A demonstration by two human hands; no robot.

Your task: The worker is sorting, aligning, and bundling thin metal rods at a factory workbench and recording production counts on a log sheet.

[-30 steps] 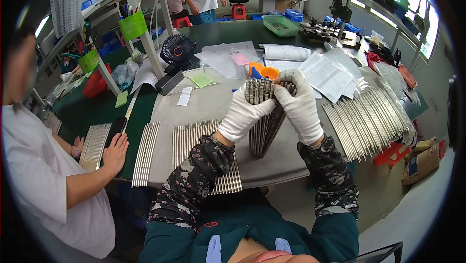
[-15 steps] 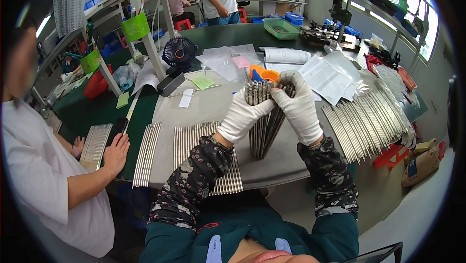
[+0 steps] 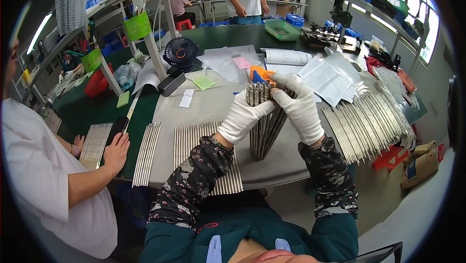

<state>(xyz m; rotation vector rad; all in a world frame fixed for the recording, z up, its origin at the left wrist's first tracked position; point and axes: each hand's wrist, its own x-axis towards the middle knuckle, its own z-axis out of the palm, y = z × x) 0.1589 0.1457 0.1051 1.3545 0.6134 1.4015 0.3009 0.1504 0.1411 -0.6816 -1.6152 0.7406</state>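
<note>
A bundle of metal rods (image 3: 262, 134) stands upright on the grey mat, its lower ends touching the surface. Near the top, my left hand (image 3: 244, 116), in a white glove, is wrapped round the left side of the bundle. My right hand (image 3: 299, 110), gloved too, grips the right part, its thumb beside the rod tops; its other fingers curl behind and are partly hidden. Under my left forearm lies a row of similar rods (image 3: 187, 141). A smaller group of rods (image 3: 147, 154) lies left of it, and a wide layer of rods (image 3: 366, 122) lies to the right.
Behind the bundle is an orange and blue tape dispenser (image 3: 262, 74). Papers (image 3: 330, 76), a black fan (image 3: 180, 53) and a green basket (image 3: 281, 30) stand farther back. At left, a co-worker's hand (image 3: 116, 154) rests beside more rods (image 3: 95, 146). A shelf post (image 3: 150, 40) rises at the back left.
My right hand's fingers have lowered and curled behind the rod tops. The bundle stays in place. A person in the background has moved right, and the co-worker at left has shifted slightly.
</note>
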